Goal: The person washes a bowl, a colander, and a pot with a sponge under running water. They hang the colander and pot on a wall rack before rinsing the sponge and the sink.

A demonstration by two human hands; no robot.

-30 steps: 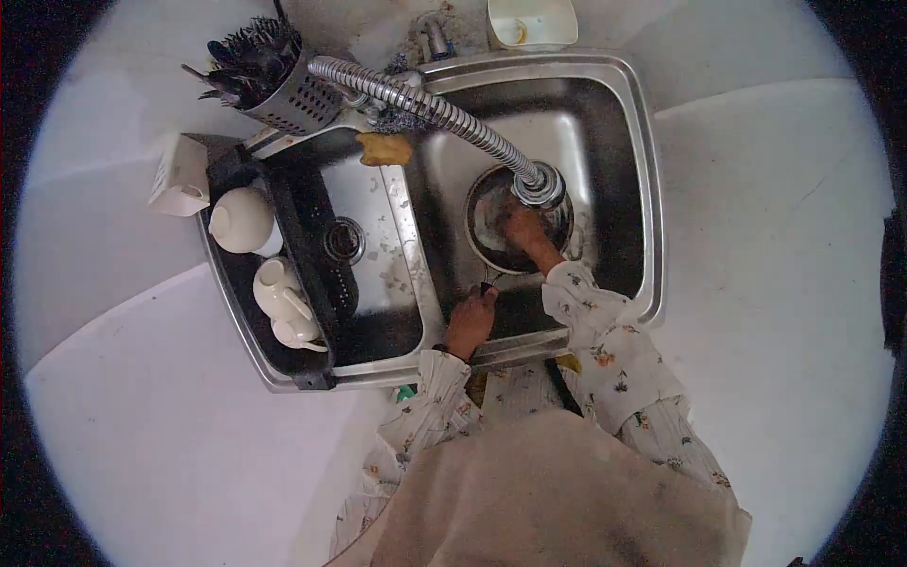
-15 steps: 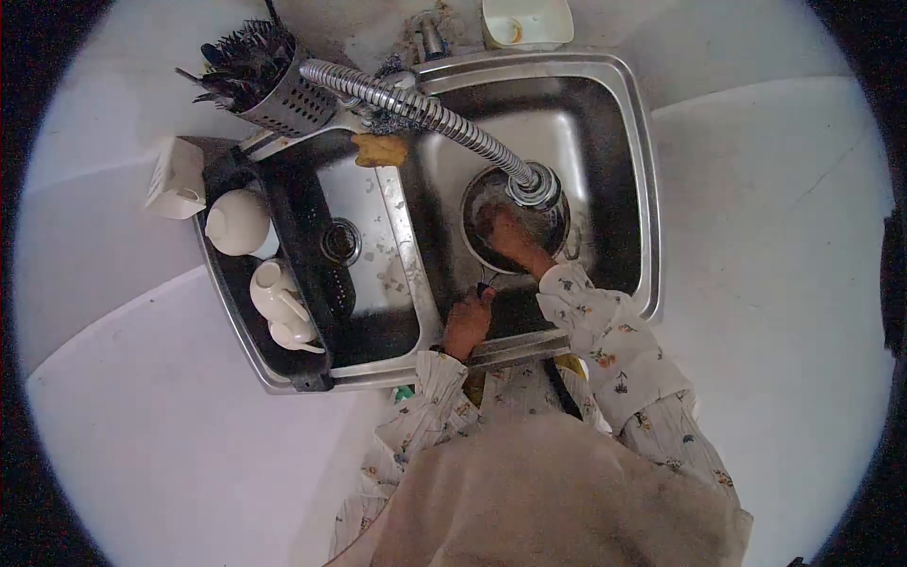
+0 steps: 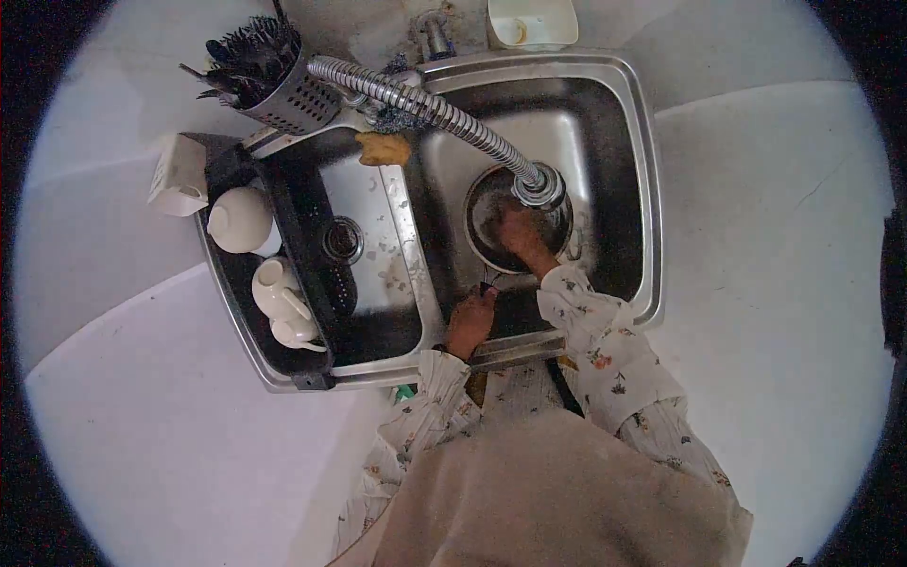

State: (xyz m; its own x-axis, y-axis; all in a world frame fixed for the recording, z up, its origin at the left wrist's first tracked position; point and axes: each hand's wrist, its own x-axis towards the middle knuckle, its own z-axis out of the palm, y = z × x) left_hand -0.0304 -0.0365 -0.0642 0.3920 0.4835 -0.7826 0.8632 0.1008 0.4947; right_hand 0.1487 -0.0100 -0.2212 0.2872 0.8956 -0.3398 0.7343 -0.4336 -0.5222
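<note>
In the right basin of the steel sink (image 3: 645,189) sits a round dark pan (image 3: 482,255) with a metal rim. My left hand (image 3: 470,321) is closed around its dark handle, near the basin's front edge. Inside the pan my right hand (image 3: 525,236) presses down on the bottom with curled fingers; whatever they hold is too dark to make out. Over the pan hangs the spray head (image 3: 539,185) of a coiled metal hose (image 3: 430,109), hiding the pan's far part.
A black rack (image 3: 300,274) at the sink's left holds a white bowl (image 3: 242,221) and white cups (image 3: 276,293). Behind it stands a perforated cutlery holder (image 3: 304,99) full of dark cutlery. A yellow cloth (image 3: 384,148) lies on the divider; a pale square tub (image 3: 535,23) stands behind.
My right hand has shifted slightly to the right within the pan. The left hand keeps its grip on the handle. The whole view has moved a little.
</note>
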